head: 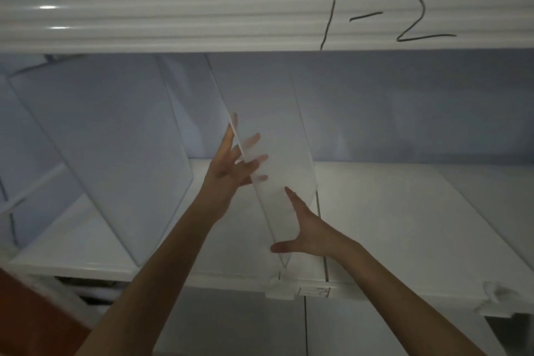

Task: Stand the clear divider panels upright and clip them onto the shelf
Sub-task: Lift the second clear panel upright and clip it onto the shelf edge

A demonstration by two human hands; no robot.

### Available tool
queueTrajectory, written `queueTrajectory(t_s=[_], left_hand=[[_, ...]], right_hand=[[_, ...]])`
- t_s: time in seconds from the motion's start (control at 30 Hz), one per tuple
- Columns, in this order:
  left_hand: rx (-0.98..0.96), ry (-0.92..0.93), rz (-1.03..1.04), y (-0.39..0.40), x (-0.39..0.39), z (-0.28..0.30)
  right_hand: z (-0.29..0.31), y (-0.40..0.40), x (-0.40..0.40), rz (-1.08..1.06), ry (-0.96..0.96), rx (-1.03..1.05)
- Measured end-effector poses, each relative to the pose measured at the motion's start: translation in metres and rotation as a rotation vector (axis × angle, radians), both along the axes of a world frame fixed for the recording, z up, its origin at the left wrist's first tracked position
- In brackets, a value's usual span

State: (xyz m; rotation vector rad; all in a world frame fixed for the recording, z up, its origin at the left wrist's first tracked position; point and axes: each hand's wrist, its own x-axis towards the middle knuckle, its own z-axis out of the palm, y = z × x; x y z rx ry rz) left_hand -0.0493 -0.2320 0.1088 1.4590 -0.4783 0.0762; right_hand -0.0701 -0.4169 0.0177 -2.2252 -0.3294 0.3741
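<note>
1. Clip [281, 289] on the shelf [404, 225] front: the divider panel [277, 170] stood just behind it, probably for seating.
2. Right hand [306, 234]: fingers straight, unclenched, bracing the panel's lower edge.
3. Left hand [231, 170]: spread flat, steadying the panel higher up.
4. Second panel [115, 153]: further left.

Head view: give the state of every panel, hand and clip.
Held divider panel: tilted, between both hands.
Left divider panel: standing on the shelf.
Left hand: straight fingers straddle held panel's edge.
Right hand: open, pressing held panel's side.
Front clip: on shelf edge, below held panel.
</note>
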Motion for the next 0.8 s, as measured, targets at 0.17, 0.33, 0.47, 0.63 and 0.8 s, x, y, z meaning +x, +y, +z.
queueTrajectory(t_s=[0.17, 0.33, 0.47, 0.63, 0.8], left_hand=[[0.105, -0.042, 0.042, -0.010, -0.013, 0.006], [0.277, -0.052, 0.184, -0.024, -0.024, 0.003], [0.371, -0.087, 0.262, -0.040, -0.029, 0.000], [0.426, -0.149, 0.257, -0.056, -0.036, 0.002], [0.483, -0.171, 0.226, -0.061, -0.037, 0.007]], right_hand=[[-0.005, 0.010, -0.004, -0.013, 0.026, 0.064], [-0.010, 0.020, -0.010, -0.069, 0.062, 0.047], [-0.002, 0.027, -0.014, -0.121, 0.057, -0.001], [-0.003, 0.023, -0.013, -0.073, 0.060, -0.050], [0.003, 0.023, -0.016, -0.050, 0.092, -0.075]])
